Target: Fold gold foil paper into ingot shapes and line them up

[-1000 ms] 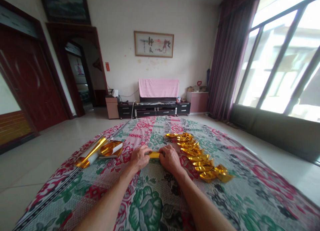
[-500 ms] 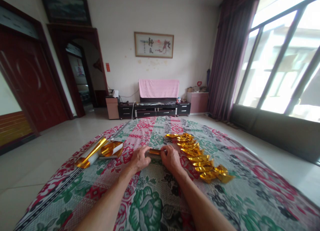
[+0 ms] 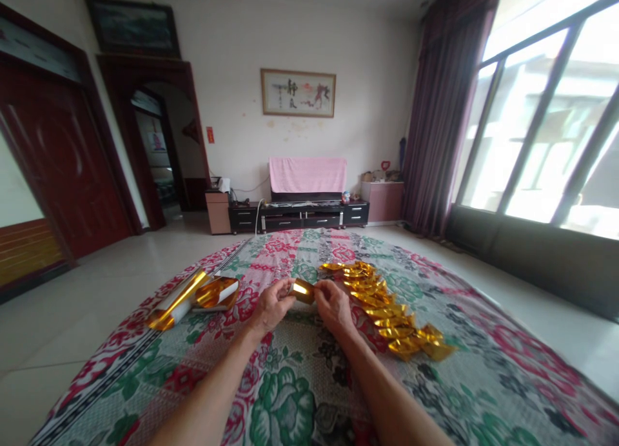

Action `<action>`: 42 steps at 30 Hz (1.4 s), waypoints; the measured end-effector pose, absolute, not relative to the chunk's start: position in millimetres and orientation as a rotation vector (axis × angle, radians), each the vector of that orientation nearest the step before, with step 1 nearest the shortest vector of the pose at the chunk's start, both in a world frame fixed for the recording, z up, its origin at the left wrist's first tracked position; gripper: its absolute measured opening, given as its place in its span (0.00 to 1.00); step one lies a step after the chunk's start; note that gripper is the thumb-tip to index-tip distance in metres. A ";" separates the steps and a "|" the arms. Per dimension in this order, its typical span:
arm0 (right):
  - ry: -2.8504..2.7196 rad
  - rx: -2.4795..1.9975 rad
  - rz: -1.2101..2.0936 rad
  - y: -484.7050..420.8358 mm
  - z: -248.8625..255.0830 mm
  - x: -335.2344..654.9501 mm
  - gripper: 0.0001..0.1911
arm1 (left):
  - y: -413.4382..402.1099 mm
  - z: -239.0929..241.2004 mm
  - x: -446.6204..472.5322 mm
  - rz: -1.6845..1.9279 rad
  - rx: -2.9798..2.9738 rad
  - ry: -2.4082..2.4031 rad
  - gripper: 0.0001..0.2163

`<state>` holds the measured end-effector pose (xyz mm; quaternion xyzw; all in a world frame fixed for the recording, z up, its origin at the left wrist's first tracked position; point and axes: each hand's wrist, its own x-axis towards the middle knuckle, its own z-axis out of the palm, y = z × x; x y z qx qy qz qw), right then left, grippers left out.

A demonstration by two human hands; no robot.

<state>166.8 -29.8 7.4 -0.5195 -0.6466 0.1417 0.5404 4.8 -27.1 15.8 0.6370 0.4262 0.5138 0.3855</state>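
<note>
A small folded piece of gold foil paper (image 3: pixel 302 290) is held between both hands, lifted a little off the floral cloth (image 3: pixel 290 394). My left hand (image 3: pixel 272 307) pinches its left end and my right hand (image 3: pixel 333 304) pinches its right end; both have curled fingers. Just right of my right hand runs a row of several finished gold foil folds (image 3: pixel 382 307), laid from the middle of the cloth toward the near right. A stack of flat and rolled gold foil sheets (image 3: pixel 196 295) lies to the left of my left hand.
The cloth covers a tiled floor (image 3: pixel 72 317). Far ahead stands a low black TV cabinet (image 3: pixel 300 214) with a pink cover over the screen. A dark red door (image 3: pixel 53 175) is on the left, large windows and a curtain (image 3: pixel 445 111) on the right.
Both hands have lifted the gold foil piece off the cloth and turned it, so a wider face shows. The view has tilted slightly down.
</note>
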 end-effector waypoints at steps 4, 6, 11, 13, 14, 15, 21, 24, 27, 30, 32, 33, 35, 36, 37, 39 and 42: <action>-1.515 -1.239 0.344 -28.9 6.1 167.3 0.10 | -31.1 20.0 6.9 1.319 1.510 1.041 0.20; -1.514 -1.235 0.353 -28.7 5.5 167.1 0.10 | -32.0 21.2 7.7 1.308 1.464 1.005 0.19; -1.534 -1.215 0.399 -28.1 4.6 166.9 0.10 | -32.4 22.2 9.2 1.271 1.440 0.948 0.15; -1.538 -1.215 0.396 -27.8 4.5 166.9 0.10 | -32.6 22.1 9.7 1.276 1.432 0.945 0.15; -1.537 -1.223 0.394 -27.6 4.4 166.8 0.11 | -32.7 22.0 9.9 1.282 1.422 0.947 0.16; -1.537 -1.234 0.397 -27.5 4.2 166.7 0.11 | -32.7 21.8 10.1 1.290 1.408 0.950 0.16; -1.576 -1.247 0.340 -28.7 4.3 165.2 0.10 | -31.4 18.6 10.8 1.300 1.354 0.937 0.22; -1.624 -1.153 0.261 -31.7 7.6 164.7 0.08 | -28.7 15.7 10.6 1.314 1.349 0.945 0.23; -1.703 -1.062 0.301 -36.5 13.0 164.2 0.11 | -26.3 14.4 10.4 1.340 1.348 0.924 0.23; -1.741 -1.040 0.359 -40.9 17.1 163.5 0.13 | -26.9 16.8 10.3 1.369 1.338 0.906 0.23; -1.763 -1.025 0.358 -42.3 17.5 163.0 0.12 | -28.7 19.5 10.3 1.390 1.338 0.931 0.23; -1.772 -1.018 0.343 -42.6 17.0 162.7 0.11 | -29.6 20.6 10.3 1.400 1.339 0.947 0.23; -1.790 -1.012 0.305 -42.5 15.4 162.2 0.09 | -30.5 21.6 10.4 1.406 1.351 0.974 0.22; -1.797 -1.015 0.286 -42.4 14.7 162.0 0.08 | -30.4 21.3 10.5 1.406 1.358 0.980 0.22; -1.805 -1.023 0.270 -42.4 14.1 161.8 0.08 | -29.8 20.5 10.5 1.402 1.365 0.982 0.22; -1.816 -1.052 0.253 -42.6 13.7 161.5 0.09 | -27.7 18.4 10.3 1.399 1.371 0.990 0.22; -1.806 -1.115 0.278 -43.2 14.2 161.5 0.12 | -24.6 16.6 8.8 1.439 1.384 1.060 0.21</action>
